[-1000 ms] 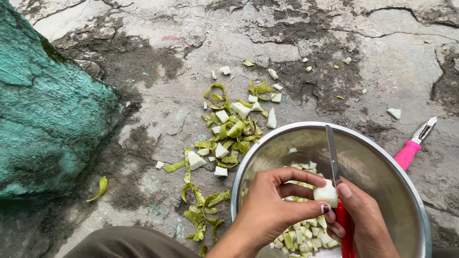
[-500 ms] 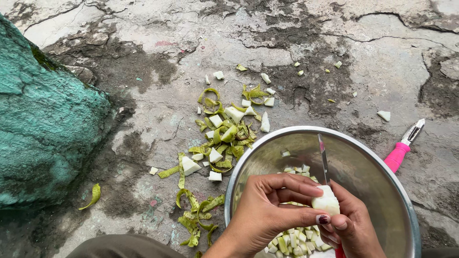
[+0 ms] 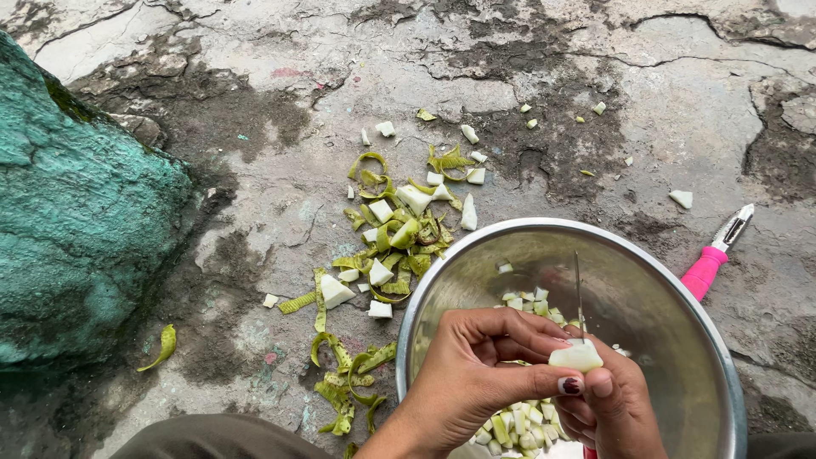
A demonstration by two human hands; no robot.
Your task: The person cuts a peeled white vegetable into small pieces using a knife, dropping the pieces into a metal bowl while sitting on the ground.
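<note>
- Pale white-green, the vegetable chunk (image 3: 576,355) sits at the lower right of the frame, over the steel bowl (image 3: 680,280); I see my left hand (image 3: 476,374) pinching it between thumb and fingers.
- My right hand (image 3: 614,408) is clenched around the knife (image 3: 579,293), whose thin blade stands edge-on, rising from the chunk toward the middle of the bowl.
- Inside the bowl, diced vegetable pieces (image 3: 523,421) lie heaped along the lower wall, beneath both hands; the upper and right walls are bare metal.
- The bowl's rim runs close to the bottom and right edges of the frame, so I have little room there; open ground lies above it.
- Just beside the rim at the right lies a pink-handled peeler (image 3: 712,259), apart from the bowl.
- Left of the bowl, green peels and white offcuts (image 3: 395,229) are scattered across the centre.
- The ground (image 3: 255,127) is cracked, patchy grey concrete with dark stains.
- A rough teal-painted wall (image 3: 76,204) fills the left edge.
- A dark trouser knee (image 3: 221,438) shows at the bottom left.
</note>
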